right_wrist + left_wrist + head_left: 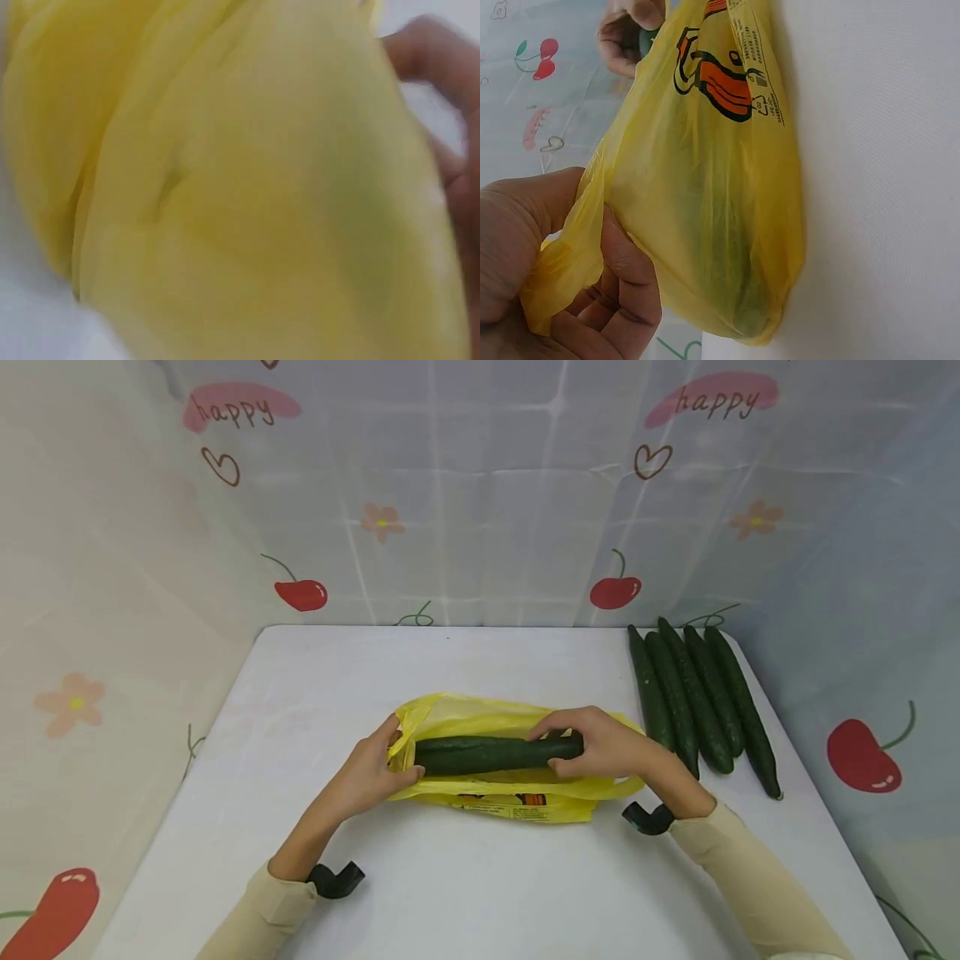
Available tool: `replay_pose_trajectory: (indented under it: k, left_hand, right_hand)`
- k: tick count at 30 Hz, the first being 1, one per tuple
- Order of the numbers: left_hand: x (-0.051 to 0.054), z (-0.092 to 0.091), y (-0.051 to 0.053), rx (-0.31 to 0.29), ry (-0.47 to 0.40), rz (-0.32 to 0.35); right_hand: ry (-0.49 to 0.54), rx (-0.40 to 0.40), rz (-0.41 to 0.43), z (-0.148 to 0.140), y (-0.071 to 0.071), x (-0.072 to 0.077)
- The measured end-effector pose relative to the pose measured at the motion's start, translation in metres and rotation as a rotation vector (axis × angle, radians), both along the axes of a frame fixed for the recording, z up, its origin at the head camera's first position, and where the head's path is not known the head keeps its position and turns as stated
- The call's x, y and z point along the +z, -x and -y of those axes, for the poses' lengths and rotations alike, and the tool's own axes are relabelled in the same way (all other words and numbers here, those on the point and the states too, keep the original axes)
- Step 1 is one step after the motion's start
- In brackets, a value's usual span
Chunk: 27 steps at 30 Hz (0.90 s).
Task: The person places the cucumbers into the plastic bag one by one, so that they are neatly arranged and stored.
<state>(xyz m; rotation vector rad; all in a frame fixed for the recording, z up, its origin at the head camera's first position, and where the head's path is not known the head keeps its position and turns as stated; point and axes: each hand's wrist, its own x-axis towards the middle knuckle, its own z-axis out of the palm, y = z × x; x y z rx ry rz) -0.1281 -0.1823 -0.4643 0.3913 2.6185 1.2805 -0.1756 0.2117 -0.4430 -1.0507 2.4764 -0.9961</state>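
Gripping the left edge of a yellow plastic bag (487, 787), the left hand (375, 772) appears at the near-left side of the bag's mouth in the head view. The right hand (596, 747) grasps the right end of a dark green cucumber (480, 754) between thumb and fingers; the cucumber lies lengthwise across the bag's opening, its left end near the left thumb. Five more cucumbers (697, 697) lie side by side on the right of the white worktop (330, 677), beyond the right hand. Behind hangs a printed backdrop (487, 527) with cherries, flowers and hearts.

From the left wrist, the left thumb and fingers pinch a fold of yellow film. A green shape shows through the bag, whose side carries black and orange print; at the top, the right hand holds a dark green end.

From the right wrist, the blurred bag fills most of the view, with fingers at the right edge; what they hold cannot be told there.
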Motion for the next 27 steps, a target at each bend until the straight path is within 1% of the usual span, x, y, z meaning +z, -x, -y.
replay_pose_trajectory:
  k: [5,7,9,12,15,18,20,25,27]
  left_hand:
    - [0.0,0.002,-0.001,-0.003,-0.013,0.01]
    - [0.0,0.002,-0.002,-0.006,-0.023,0.015]
    - [0.0,0.002,-0.002,-0.008,-0.027,0.018]
    - [0.0,0.002,-0.002,-0.011,-0.027,0.027]
    - [0.0,0.003,-0.003,-0.015,-0.019,0.049]
    - [0.001,0.003,-0.003,-0.02,-0.01,0.079]
    - [0.001,0.004,-0.004,-0.023,-0.002,0.091]
    - [0.003,0.004,-0.006,-0.039,-0.001,0.077]
    - [0.004,0.004,-0.006,-0.039,-0.018,0.075]
  right_hand:
    - [-0.271,-0.11,-0.17,0.009,-0.013,-0.007]
    - [-0.349,-0.138,-0.252,0.013,-0.02,-0.011]
    - [-0.398,-0.154,-0.328,0.017,-0.026,-0.015]
    - [-0.44,-0.162,-0.438,0.02,-0.034,-0.021]
    - [-0.463,-0.159,-0.517,0.021,-0.037,-0.028]
    - [-0.477,-0.161,-0.562,0.021,-0.038,-0.033]
    - [-0.476,-0.174,-0.567,0.02,-0.038,-0.034]
    - [-0.495,-0.242,-0.565,0.019,-0.035,-0.033]
    - [-0.512,-0.266,-0.568,0.018,-0.032,-0.034]
